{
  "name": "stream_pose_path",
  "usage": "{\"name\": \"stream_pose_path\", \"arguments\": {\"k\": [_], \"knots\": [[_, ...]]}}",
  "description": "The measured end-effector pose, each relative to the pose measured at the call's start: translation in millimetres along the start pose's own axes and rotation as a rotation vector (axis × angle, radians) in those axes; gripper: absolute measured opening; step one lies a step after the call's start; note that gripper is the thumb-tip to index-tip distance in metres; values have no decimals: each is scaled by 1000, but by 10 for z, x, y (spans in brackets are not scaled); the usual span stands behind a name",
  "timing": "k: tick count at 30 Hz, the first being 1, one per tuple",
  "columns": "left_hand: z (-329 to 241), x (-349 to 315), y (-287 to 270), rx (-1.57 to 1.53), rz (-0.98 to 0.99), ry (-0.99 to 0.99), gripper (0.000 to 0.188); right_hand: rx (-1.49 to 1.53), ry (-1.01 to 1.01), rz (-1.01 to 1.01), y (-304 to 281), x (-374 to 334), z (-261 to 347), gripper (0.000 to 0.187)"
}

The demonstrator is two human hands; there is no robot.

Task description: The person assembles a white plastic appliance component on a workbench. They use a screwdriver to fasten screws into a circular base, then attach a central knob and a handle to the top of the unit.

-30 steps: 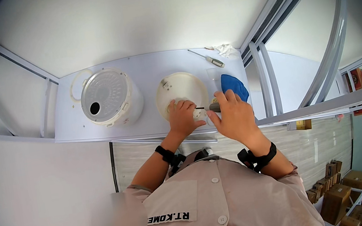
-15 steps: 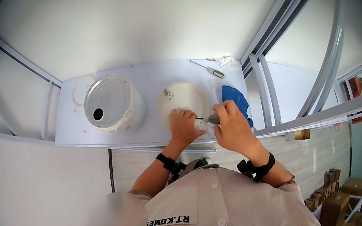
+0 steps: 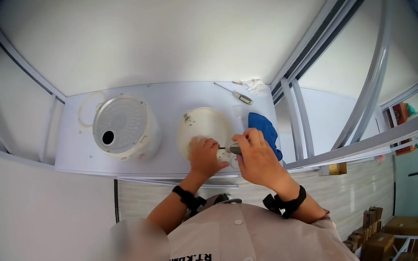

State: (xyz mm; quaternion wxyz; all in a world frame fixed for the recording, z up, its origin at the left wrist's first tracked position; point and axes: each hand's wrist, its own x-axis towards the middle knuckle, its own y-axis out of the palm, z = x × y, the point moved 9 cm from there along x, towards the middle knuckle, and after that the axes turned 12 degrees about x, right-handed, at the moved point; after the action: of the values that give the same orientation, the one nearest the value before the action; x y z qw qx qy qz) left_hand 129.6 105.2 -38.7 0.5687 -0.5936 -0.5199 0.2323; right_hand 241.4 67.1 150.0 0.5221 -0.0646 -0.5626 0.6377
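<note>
Though my left hand (image 3: pixel 205 158) stays bent over the round, cream, plastic-looking disc (image 3: pixel 213 123) on the pale table (image 3: pixel 77 156), I can't tell whether it grips. My right hand (image 3: pixel 257 157), closed around the grey-handled screwdriver (image 3: pixel 234 149), has edged nearer it.

The round dish (image 3: pixel 213 122) looks like smooth plastic, and so do the sides of the tub (image 3: pixel 152 145) at its nine o'clock, whose top (image 3: pixel 120 116) shines like metal. The tool (image 3: pixel 234 149) at four o'clock has a dull handle, while the screwdriver (image 3: pixel 242 98) between one and two has a metal rod. At three o'clock the blue cloth (image 3: pixel 259 125) looks soft, and the far boxes (image 3: pixel 378 251) at four are dull cardboard.
</note>
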Motion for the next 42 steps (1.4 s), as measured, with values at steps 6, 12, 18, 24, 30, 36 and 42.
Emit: {"name": "stream_pose_path", "arguments": {"k": [6, 12, 18, 24, 30, 36, 42], "knots": [[21, -24, 6, 11, -6, 13, 66, -82, 562, 344, 247, -120, -441, 43], [-4, -7, -37, 23, -11, 19, 66, 24, 194, 55, 30, -68, -226, 42], [38, -19, -15, 4, -11, 22, 66, -56, 577, 334, 234, -133, -514, 39], [24, -5, -14, 16, -11, 19, 67, 32, 281, 85, 20, -134, -309, 35], [48, 1, -5, -10, -7, 8, 66, 44, 585, 354, 232, -127, -507, 37], [36, 3, -69, -30, -71, 21, 65, 53, 271, 63, 87, -93, -327, 32], [63, -5, -30, -55, -1, -13, 65, 3, 535, 252, 243, -115, -517, 35]]}}
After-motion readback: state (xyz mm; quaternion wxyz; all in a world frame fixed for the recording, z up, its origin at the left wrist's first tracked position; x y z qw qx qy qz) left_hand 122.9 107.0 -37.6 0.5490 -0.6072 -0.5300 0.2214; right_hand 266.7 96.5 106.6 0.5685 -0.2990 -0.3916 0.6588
